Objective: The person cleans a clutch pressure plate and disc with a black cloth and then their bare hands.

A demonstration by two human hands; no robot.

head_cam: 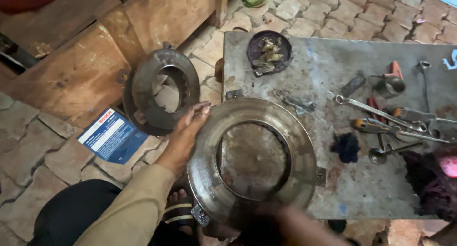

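Outdoors, on a brick-paved floor [57, 155], a scratched metal table [342, 65] carries a large steel ring plate [209, 179] at 6 o'clock. The left hand [185, 131] rests flat and open-fingered on its 10 o'clock rim. The right hand [285, 229] is blurred at 6 o'clock; I cannot tell its grip. Wrenches [381, 113] lie at 3 o'clock.

1. The left arm wears a long tan sleeve [135, 208] of plain cloth, ending at the wrist.
2. The left hand [185, 134] is bare: no glove, ring or watch shows.
3. Dark trousers [71, 212] cover the leg.
4. One foot wears a dark sandal [178, 212] with pale stripes across its strap.
5. The right hand [285, 229] is a dark blur; nothing worn on it can be told.
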